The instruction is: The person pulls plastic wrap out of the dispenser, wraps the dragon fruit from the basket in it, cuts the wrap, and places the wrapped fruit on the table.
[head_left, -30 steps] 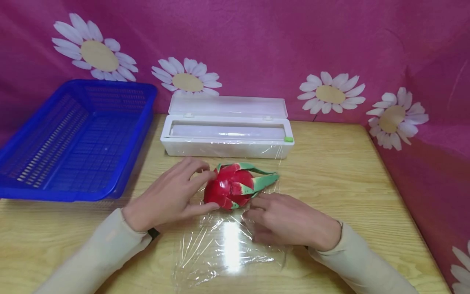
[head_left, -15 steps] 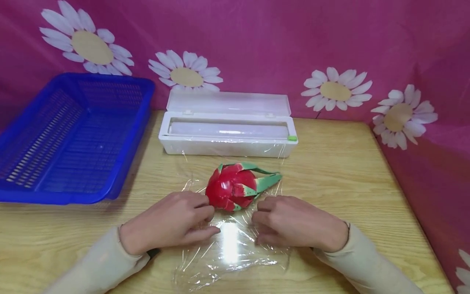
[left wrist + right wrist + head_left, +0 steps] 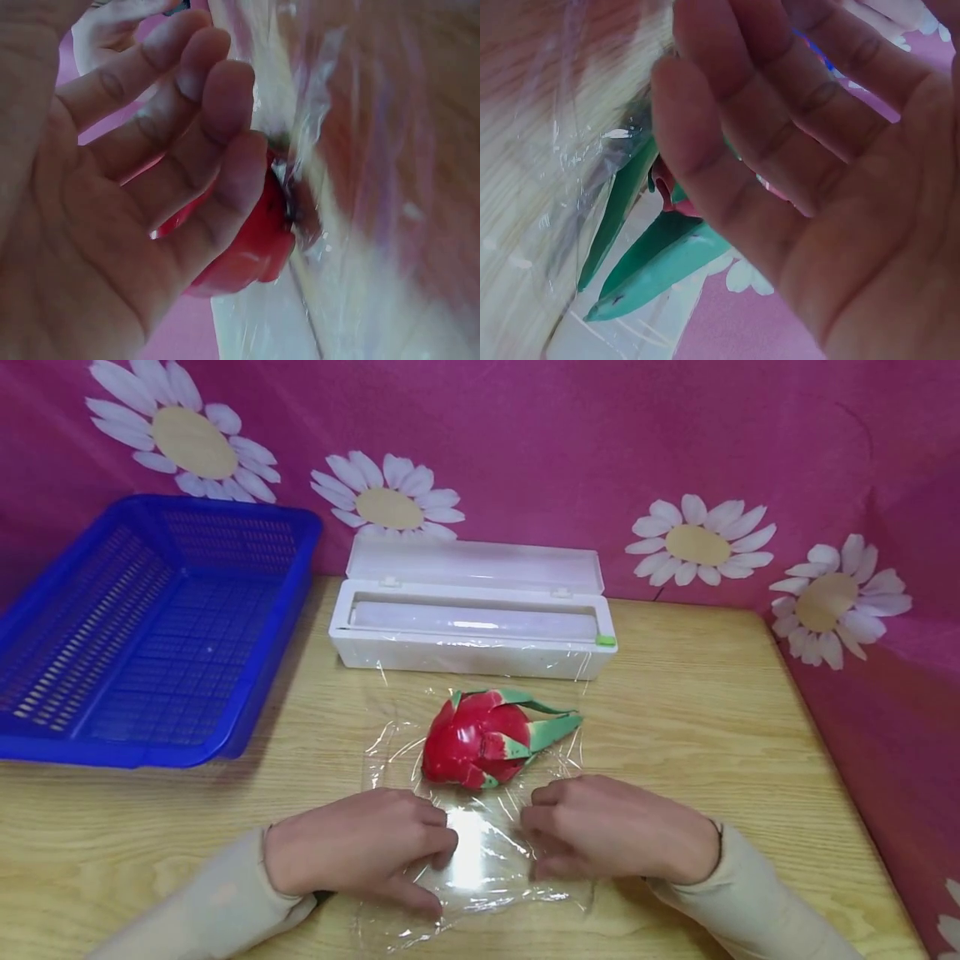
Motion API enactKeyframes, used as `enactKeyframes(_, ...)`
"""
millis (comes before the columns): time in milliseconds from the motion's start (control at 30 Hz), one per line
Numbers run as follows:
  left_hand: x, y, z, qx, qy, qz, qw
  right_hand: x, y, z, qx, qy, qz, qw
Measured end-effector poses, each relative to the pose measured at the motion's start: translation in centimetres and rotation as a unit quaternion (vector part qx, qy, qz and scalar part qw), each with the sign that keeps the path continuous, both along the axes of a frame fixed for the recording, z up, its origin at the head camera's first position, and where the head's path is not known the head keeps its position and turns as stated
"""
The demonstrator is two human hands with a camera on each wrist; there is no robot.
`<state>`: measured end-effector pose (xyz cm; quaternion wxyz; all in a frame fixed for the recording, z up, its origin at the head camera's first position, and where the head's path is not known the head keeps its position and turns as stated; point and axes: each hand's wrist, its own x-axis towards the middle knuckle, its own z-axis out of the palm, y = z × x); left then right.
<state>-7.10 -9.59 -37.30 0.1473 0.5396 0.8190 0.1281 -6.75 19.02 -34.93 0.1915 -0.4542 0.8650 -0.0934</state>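
A red dragon fruit point(image 3: 476, 739) with green leaf tips lies on a sheet of clear cling film point(image 3: 465, 906) in the head view, its tips pointing right. My left hand point(image 3: 360, 845) is over the film's left part, just in front of the fruit, fingers loosely bent and holding nothing. Opposite it, my right hand point(image 3: 622, 833) hovers or rests at the film's right side, fingers also relaxed; whether it touches the film cannot be told. Both wrist views show bare palms, with the red body point(image 3: 251, 255) beyond the left fingers and green tips point(image 3: 656, 262) beyond the right.
Behind the fruit stands a white cling film box point(image 3: 472, 656), lid raised, a roll inside and a green slider point(image 3: 605, 641) at its right end. A blue plastic basket point(image 3: 217, 747) occupies the left. A pink flowered cloth point(image 3: 540, 460) hangs behind the wooden table point(image 3: 690, 693).
My left hand has left the fruit's left side and come back toward me over the film. The right hand has shifted slightly toward me, away from the fruit. The fruit stays on the film.
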Motion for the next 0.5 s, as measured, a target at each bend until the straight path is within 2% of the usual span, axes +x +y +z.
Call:
enactKeyframes(233, 0.7, 0.7, -0.5, -0.067, -0.079, 0.016, 0.9944, 0.4, -0.3, -0.2, 0.035, -0.058, -0.017, 0.998)
enactKeyframes(333, 0.9, 0.8, -0.6, -0.091, -0.089, 0.02, 0.9916, 0.5, -0.4, -0.3, 0.038, -0.058, -0.014, 0.998)
enactKeyframes(500, 1.3, 0.8, -0.6, -0.112, -0.085, 0.022, 0.9898, 0.7, -0.5, -0.4, 0.052, -0.064, -0.023, 0.996)
